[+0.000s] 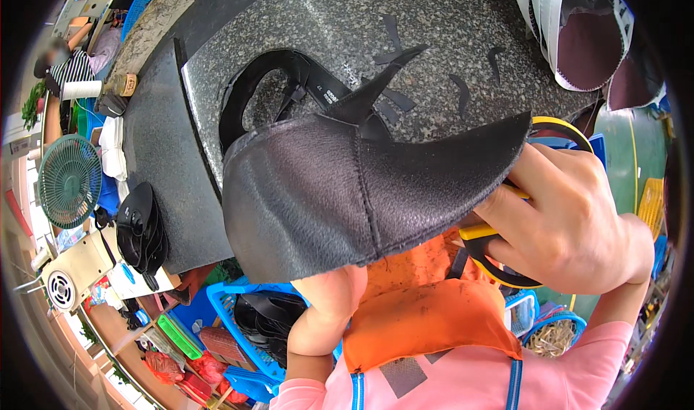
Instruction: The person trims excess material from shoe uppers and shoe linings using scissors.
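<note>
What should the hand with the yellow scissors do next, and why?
Probably snip a little further along the edge of the black shoe upper. The right hand has the yellow-and-black scissors right at that edge, the left hand props the piece from below, and black trimmings litter the granite table.

A small white printed label (329,94) sits on the black strap.

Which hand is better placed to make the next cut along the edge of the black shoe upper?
Right, probably. The right hand already grips the yellow-handled scissors at the black shoe upper's edge, while the left hand supports the piece from beneath.
</note>
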Available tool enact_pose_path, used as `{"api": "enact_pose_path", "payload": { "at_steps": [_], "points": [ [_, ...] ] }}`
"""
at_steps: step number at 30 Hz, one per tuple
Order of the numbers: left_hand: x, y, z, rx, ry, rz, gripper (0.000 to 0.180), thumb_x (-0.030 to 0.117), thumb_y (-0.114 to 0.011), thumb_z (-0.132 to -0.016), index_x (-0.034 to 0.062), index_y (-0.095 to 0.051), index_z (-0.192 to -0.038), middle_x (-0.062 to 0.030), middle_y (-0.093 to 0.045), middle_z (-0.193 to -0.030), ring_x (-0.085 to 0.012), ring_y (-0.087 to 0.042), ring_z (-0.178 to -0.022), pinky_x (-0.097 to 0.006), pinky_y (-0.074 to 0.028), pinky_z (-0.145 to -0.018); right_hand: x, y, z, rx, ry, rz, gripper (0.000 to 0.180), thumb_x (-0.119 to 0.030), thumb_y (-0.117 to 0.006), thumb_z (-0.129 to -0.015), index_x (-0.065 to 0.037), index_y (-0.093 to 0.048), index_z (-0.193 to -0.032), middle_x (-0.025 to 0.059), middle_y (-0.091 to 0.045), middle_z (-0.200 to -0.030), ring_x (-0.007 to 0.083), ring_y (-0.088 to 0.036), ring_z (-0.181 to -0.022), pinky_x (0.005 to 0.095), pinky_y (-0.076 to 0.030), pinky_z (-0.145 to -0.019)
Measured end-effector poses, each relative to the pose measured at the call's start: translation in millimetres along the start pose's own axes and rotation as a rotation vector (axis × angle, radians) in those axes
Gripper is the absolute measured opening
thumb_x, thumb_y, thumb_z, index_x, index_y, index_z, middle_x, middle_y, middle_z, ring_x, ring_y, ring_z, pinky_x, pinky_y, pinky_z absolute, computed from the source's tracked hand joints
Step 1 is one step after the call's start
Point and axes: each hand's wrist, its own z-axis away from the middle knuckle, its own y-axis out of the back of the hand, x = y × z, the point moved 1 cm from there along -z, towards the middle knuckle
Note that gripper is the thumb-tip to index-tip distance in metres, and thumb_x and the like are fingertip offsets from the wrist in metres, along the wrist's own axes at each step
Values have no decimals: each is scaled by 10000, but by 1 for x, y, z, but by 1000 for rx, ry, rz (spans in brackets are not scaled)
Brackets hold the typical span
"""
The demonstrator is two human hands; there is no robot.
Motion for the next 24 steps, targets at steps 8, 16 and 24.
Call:
{"api": "enact_pose_path", "payload": {
  "at_steps": [8, 16, 24],
  "points": [
    [0, -9, 3, 63, -23, -102, 397, 232, -493, -1022, 46, -460, -1371, -84, -528, -1367, -254, -520, -1254, -458, -436, -1057, -2, -9, 1, 66, 21, 24, 376, -96, -720, -461, -7, -657, -821, 123, -577, -862, 227, -567, -583, 340, -432, -451],
    [0, 3, 1, 105, -61, -125, 370, 182, -492, -1012, 36, -472, -1352, -88, -540, -1350, -253, -531, -1237, -440, -423, -1066, 0, -9, -2, 73, 61, -24, 366, -120, -718, -439, -9, -642, -780, 118, -563, -831, 253, -560, -597, 356, -430, -468],
    [3, -4, 5, 117, -8, -107, 390, 203, -497, -1004, 19, -473, -1346, -91, -549, -1330, -249, -540, -1221, -431, -434, -1057, 2, -16, 2, 92, 85, -14, 332, -129, -711, -442, -26, -642, -750, 109, -542, -797, 239, -525, -558, 348, -408, -462]
  ]
}}
